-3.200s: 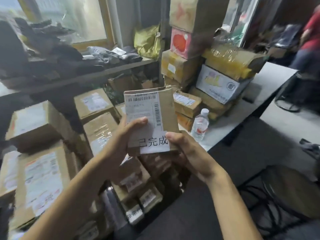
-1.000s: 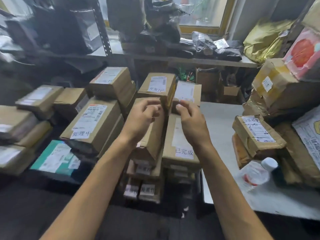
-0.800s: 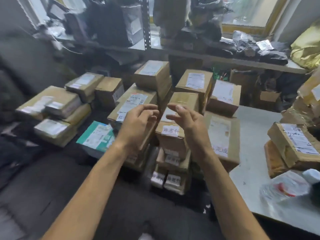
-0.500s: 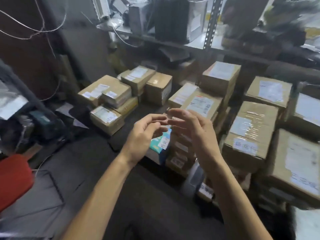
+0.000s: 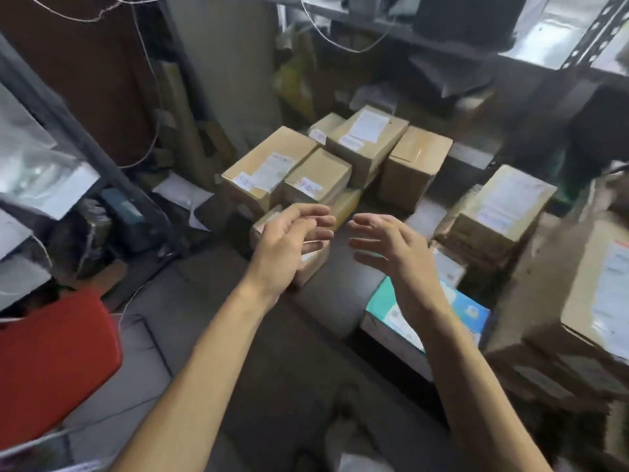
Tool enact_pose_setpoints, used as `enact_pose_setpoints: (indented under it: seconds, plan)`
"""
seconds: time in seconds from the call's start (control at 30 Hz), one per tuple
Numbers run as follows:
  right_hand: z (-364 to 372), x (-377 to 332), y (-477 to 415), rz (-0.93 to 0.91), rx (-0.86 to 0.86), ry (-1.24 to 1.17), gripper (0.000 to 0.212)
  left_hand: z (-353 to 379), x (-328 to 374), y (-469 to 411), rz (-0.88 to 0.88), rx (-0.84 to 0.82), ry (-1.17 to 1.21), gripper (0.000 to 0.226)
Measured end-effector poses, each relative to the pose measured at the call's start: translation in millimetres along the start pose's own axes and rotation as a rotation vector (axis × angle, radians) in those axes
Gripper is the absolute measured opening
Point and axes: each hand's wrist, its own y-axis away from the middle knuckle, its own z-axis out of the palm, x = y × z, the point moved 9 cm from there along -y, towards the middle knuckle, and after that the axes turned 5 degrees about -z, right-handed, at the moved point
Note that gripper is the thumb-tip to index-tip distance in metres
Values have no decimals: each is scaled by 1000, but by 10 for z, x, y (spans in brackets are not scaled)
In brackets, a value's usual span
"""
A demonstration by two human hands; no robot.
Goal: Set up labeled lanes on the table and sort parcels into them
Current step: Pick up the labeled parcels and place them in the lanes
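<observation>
Left hand (image 5: 289, 247) and right hand (image 5: 391, 248): both empty, fingers loosely spread, palms turned toward each other, held apart in the air over a dark surface (image 5: 326, 301). Parcels: small box (image 5: 310, 264) just beyond the left fingers; labelled cluster (image 5: 269, 165) behind it, writing blurred; teal box (image 5: 383, 299) under the right forearm; stack (image 5: 503, 206) and large box (image 5: 578, 294) to the right. Red seat (image 5: 51, 362) at lower left.

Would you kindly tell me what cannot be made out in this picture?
Head view:
Handwritten tag on a box: blurred, unreadable.
Small box: mostly hidden behind the left hand.
Teal parcel: partly behind the right hand.
Large box: cut by the right edge.
</observation>
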Motion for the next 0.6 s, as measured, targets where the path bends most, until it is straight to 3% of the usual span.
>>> enact_pose_setpoints:
  seconds: [0.23, 0.33, 0.43, 0.6]
  plan:
    - [207, 642, -1374, 210, 123, 62, 14, -463, -131, -1508, -149, 24, -79, 28]
    - [241, 864, -1914, 264, 151, 103, 21, -552, -195, -2223, -222, 11, -189, 25]
    - [197, 1128, -2350, 370, 212, 165, 25, -580, -243, -2827, -204, 16, -487, 32]
    - [323, 1699, -2595, 500, 248, 168, 47, -339, -639, -3346, -261, -248, -709, 50]
